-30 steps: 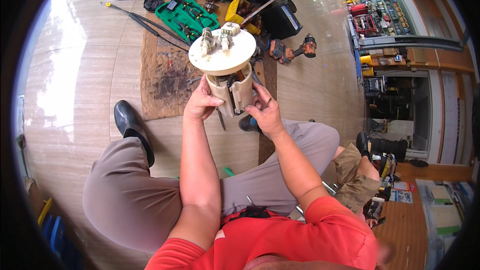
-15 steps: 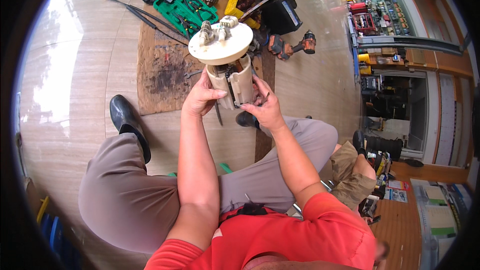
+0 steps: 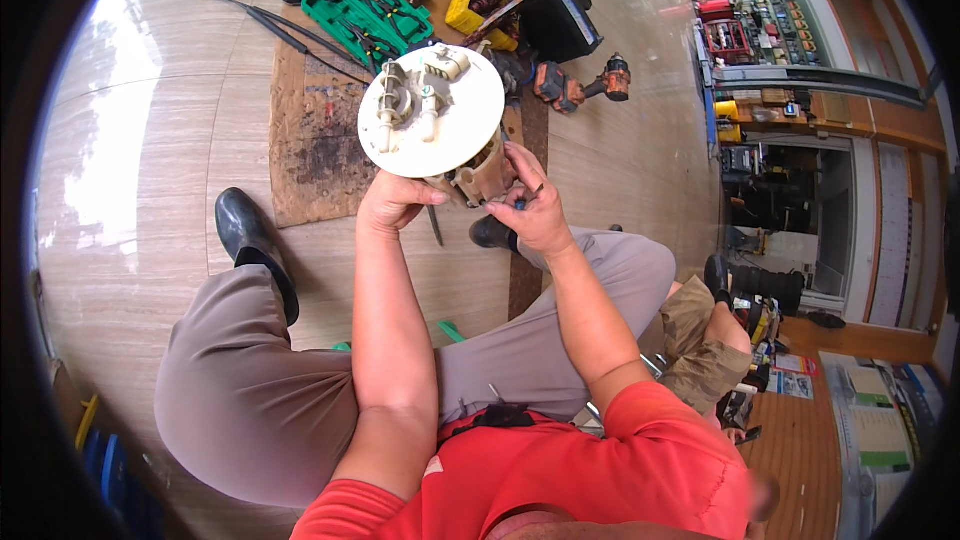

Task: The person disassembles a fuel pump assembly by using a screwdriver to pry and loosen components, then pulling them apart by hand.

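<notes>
Both hands hold a fuel pump module (image 3: 465,110) up in front of me. Its round, off-white top plate, with pipe fittings and a connector socket, is tilted toward me. Below the plate, only part of the beige plastic body shows. My left hand (image 3: 393,202) is closed on the body's left side, its fingers mostly hidden under the plate. On the right side, my right hand (image 3: 535,205) grips the body with thumb and fingers. A thin dark piece shows by the right fingers; I cannot make out what it is.
A stained wooden board (image 3: 310,155) lies on the tiled floor. Beyond are an open green tool case (image 3: 365,15), a yellow bin (image 3: 468,10), a black battery (image 3: 562,28) and an orange cordless power tool (image 3: 560,88). Another person's leg (image 3: 705,340) is at the right.
The fuel pump module has tipped, so its top plate now faces me and covers more of the body. Both hands keep their hold and have barely shifted.
</notes>
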A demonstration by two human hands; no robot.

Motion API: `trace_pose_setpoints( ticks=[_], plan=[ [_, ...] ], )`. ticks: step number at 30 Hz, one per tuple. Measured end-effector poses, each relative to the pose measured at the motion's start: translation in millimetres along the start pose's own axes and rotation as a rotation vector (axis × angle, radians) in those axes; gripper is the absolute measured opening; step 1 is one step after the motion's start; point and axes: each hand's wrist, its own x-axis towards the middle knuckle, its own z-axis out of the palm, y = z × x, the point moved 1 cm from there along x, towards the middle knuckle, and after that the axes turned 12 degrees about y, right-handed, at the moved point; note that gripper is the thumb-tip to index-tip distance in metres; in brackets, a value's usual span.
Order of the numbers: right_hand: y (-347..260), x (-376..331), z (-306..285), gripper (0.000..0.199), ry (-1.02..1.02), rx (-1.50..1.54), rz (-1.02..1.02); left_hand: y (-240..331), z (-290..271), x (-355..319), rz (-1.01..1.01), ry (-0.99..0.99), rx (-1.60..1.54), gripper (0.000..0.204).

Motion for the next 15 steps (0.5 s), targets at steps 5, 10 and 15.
trace_pose_setpoints(
  ticks=[5, 10, 15],
  plan=[
    [-2, 1, -1, 0.082, 0.005, -0.020, 0.000, 1, -2, 1, 0.005, -0.004, 0.049, 0.093],
    [-7, 2, -2, 0.077, -0.032, 0.024, 0.093, 0, 10, 5, 0.048, 0.002, -0.051, 0.097],
    [-9, -1, 5, 0.071, -0.087, 0.238, 0.200, -14, -8, 16, 0.093, 0.022, -0.052, 0.093]
  ],
)
